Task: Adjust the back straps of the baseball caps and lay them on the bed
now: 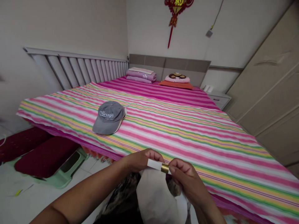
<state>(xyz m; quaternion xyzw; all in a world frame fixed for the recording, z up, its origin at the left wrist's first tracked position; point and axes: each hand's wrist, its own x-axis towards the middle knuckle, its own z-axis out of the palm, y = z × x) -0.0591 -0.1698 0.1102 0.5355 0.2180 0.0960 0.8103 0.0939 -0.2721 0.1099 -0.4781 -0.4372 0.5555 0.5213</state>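
Observation:
Close to my body, at the bed's near edge, I have a cream-white cap (155, 197) with its back opening facing up. My left hand (143, 159) pinches the cap's white strap (153, 164) from the left. On the other side, my right hand (185, 175) has thumb and fingers closed on the strap's end, right beside a brass-coloured buckle (164, 168). The cap's crown hangs below the strap, and its brim cannot be made out. A grey cap (109, 113) with white lettering lies on the bed to the left, apart from both hands.
A striped sheet (173, 118) covers the bed. Folded purple bedding (141, 75) and a pink-and-orange stack (177, 81) rest by the headboard (151, 60). Green stools with dark red cushions (48, 155) stand at the left. A radiator (81, 70) lines the wall; a wardrobe (268, 84) stands right.

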